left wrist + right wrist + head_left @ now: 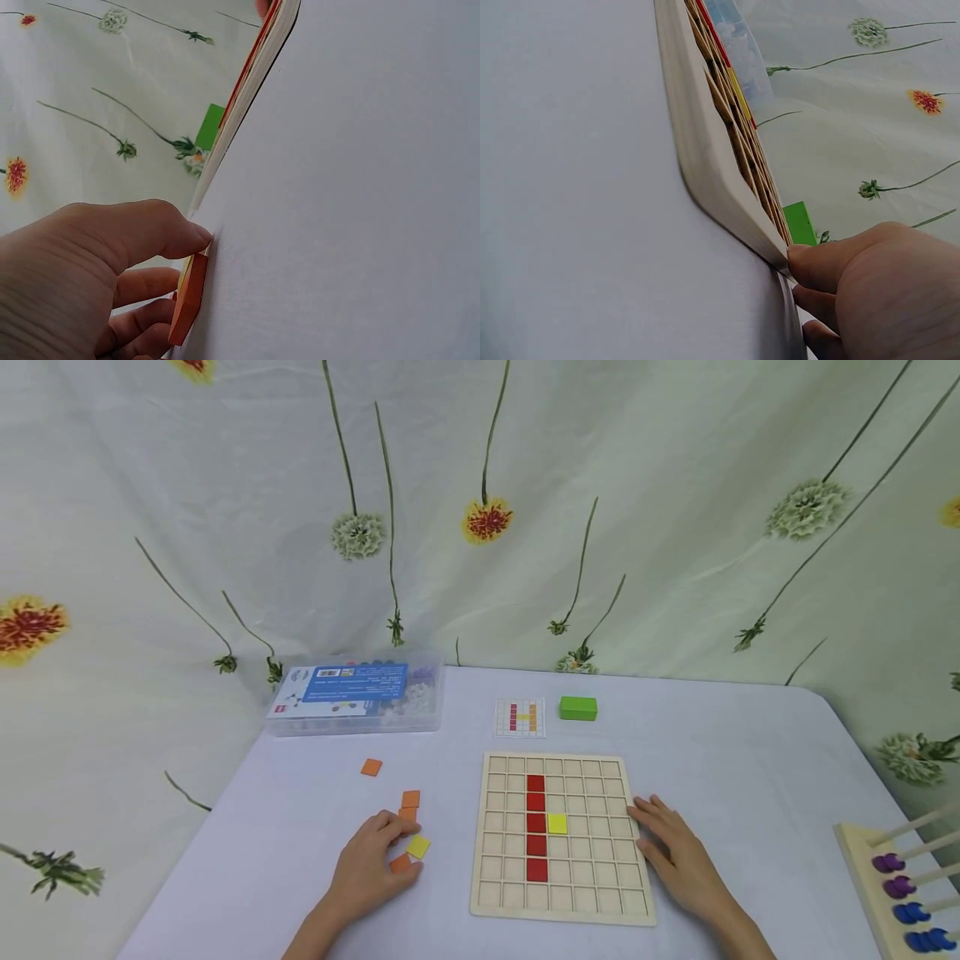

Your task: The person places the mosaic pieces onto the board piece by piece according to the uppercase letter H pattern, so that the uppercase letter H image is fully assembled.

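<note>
- Yellow tile [418, 847] lies nr. the fingers of the L hand [367, 864], flat on the white-covered bench [247, 860], left of the gridded board [603, 849]; an orange tile [401, 863] sits just beside it, by the thumb.
- L hand's thumb and index stand apart around the pair, fingers relaxed, w/ no clear pinch seen.
- R hand [678, 860] rests loosely on the board's right edge, thumb and fingertips touching, grasping nothing.
- Tiles look thin and stiff: prob. light, fairly smooth, apt to slide on cloth, unlikely to break. Best hold, by est., is thumb vs. index on opp. edges, or a nail under one side.
- Board looks like rigid wood, prob. heavier than any tile; its raised rim offers the surest hold.
- Yellow tile is square, so no long axis; it lies turned, corners roughly toward and away from the person, askew to the grid.
- Board sits approx. square-on to the person; its red column [536, 822] runs lengthwise away from them, w/ a placed yellow square [557, 823] flush alongside, to its right.
</note>
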A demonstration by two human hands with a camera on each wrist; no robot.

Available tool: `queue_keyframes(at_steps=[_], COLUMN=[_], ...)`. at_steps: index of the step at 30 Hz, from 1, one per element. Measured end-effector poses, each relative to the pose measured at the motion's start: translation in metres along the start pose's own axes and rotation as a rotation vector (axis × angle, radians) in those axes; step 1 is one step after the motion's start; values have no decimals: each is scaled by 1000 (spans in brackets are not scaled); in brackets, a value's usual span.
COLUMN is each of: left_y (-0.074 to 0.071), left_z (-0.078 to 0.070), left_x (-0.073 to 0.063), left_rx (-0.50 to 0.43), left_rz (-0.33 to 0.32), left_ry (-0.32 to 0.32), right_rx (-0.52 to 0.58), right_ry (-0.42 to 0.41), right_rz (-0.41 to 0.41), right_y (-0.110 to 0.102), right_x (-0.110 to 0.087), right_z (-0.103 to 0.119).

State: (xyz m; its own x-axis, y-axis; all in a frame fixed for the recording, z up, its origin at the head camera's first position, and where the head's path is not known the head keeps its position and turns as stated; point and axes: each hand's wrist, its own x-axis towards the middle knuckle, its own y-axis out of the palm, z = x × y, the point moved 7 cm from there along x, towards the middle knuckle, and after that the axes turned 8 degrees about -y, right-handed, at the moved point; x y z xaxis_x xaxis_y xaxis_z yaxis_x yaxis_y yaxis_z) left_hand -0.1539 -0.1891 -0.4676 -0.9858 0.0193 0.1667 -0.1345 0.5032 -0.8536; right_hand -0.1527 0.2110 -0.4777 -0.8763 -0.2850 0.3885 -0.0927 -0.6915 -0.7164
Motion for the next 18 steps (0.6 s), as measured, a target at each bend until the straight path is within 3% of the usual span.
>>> queue_keyframes(at_steps=[18], left_y=[1], left_z=[1], left_x=[0], left_rx=[-14], left_rz=[-27], left_ry=[11], right_rx=[-12], right_ry=[-10], right_rz=[-8], right_y=[0], right_x=[0], right_z=[1])
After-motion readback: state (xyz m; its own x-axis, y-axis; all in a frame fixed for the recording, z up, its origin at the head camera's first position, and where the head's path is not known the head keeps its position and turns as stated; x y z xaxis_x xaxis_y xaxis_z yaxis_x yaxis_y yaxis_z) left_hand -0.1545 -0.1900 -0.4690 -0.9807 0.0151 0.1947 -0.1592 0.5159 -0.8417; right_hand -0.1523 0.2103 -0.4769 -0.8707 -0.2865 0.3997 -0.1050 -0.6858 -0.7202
